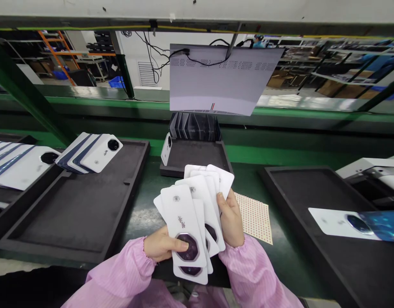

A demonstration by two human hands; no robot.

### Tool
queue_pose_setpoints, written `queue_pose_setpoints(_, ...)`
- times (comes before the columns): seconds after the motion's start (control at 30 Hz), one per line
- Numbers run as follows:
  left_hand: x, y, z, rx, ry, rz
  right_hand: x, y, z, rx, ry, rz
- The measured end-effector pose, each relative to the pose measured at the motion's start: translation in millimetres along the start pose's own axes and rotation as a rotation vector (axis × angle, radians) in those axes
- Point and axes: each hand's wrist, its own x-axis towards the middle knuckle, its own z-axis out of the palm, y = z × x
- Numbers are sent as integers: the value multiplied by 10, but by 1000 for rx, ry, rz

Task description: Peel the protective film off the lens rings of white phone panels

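Note:
I hold a loose fan of several white phone back panels [180,205], each with rounded corners and a dark camera patch near one end. My left hand [161,245] grips the lower left of the fan, its thumb pressed on the dark octagonal patch of the front panel. On the other side, my right hand [232,220] is closed round the right edges of the rear panels, thumb in front. The fingers of both hands are mostly hidden behind the panels. A sheet of small red dots [256,218] lies on the bench beside my right hand.
Ahead stands a black tray [200,156] with a row of dark sheets [197,127] at its back. A left tray [75,214] bears a stack of white panels [99,156]. The right tray [312,188] holds a panel by blue film [386,224]. A grey-white board [222,81] hangs above.

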Motion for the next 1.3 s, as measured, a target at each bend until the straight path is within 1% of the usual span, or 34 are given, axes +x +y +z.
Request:
queue_pose_setpoints(0.13, 5, -4, 5, 30, -5, 2, -14, -1, 0, -14, 15, -2)
queue_pose_setpoints(0.2, 4, -9, 0, 46, 5, 4, -14, 7, -23, -46, 32, -24)
queue_pose_setpoints(0.23, 2, -10, -4, 60, 9, 2, -11, 10, -41, -62, 18, -41)
queue_pose_setpoints(0.37, -9, 18, -27, 198, 42, 29, -1, -2, -119, -161, -156, -117)
queue_pose_setpoints(0.43, -10, 44, -32, 286, 60, 66, -8, -35, -130, -244, -197, -139)
queue_pose_setpoints(0.5, -6, 66, -25, 313, 55, 90, -23, -80, -114, -285, -204, -149)
queue_pose_setpoints(0.67, -4, 44, 44, 152, 22, 85, -51, -150, -47, -278, -206, -148)
queue_pose_setpoints(0.8, -16, -21, 77, 25, 63, 78, -15, -97, -48, -258, -213, -78)
queue_pose_setpoints(0.87, -2, -12, 69, 42, 85, 90, 11, -56, -67, -251, -213, -75)
queue_pose_setpoints(0.93, 32, 49, 40, 168, 101, 112, 27, -23, -93, -278, -185, -131)
queue_pose_setpoints(1.0, 80, 147, -11, 386, 115, 145, 25, 0, -121, -310, -155, -236)
queue_pose_setpoints(1.07, 130, 247, -79, 579, 129, 175, 12, 23, -143, -321, -160, -337)
queue_pose_setpoints(1.13, 175, 311, -151, 668, 148, 195, 0, 57, -157, -336, -192, -398)
queue_pose_setpoints(1.2, 209, 321, -213, 710, 176, 225, -7, 104, -161, -361, -221, -417)
queue_pose_setpoints(1.3, 232, 270, -268, 768, 229, 301, -23, 193, -145, -390, -285, -386)
